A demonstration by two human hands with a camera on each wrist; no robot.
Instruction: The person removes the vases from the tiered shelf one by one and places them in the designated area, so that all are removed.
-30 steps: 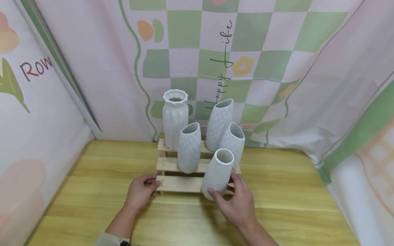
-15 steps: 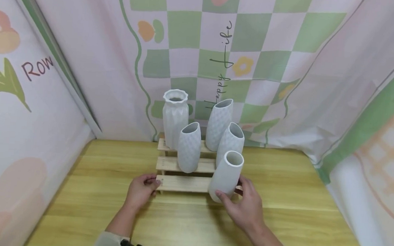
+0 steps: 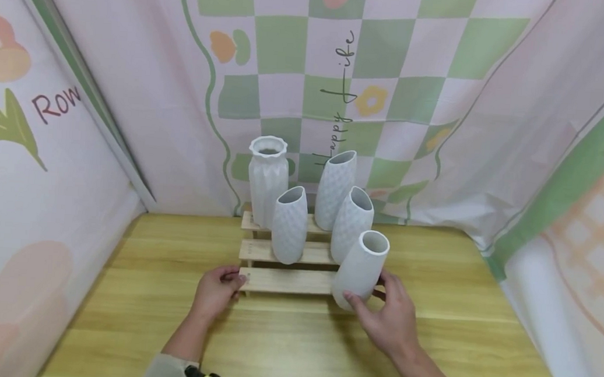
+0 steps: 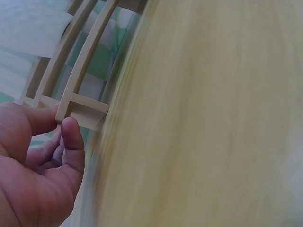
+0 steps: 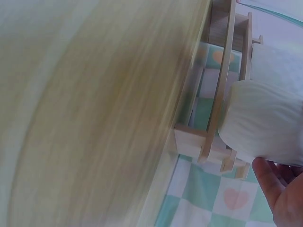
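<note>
A three-step wooden rack [image 3: 287, 281] stands on the table. My left hand [image 3: 217, 292] pinches the left end of its lowest step between thumb and fingers; the left wrist view shows the grip on the slat end [image 4: 71, 90]. In my right hand [image 3: 390, 317] is a smooth white vase [image 3: 359, 274], tilted, at the right end of that lowest step. The right wrist view shows the vase [image 5: 265, 123] by the rack, thumb along its side; whether its base touches the slat I cannot tell. Behind it, a textured white vase [image 3: 352, 227] stands on the middle step.
Another textured vase [image 3: 289, 225] stands left on the middle step. The top step bears a fluted vase [image 3: 267, 186] and a slant-mouthed vase [image 3: 336, 191]. A patterned curtain [image 3: 333, 44] hangs behind the wooden table [image 3: 160, 260], with printed cloth at both sides.
My right hand has moved the smooth vase to the right along the lowest step, uncovering more of the slat. My left hand keeps its place on the rack.
</note>
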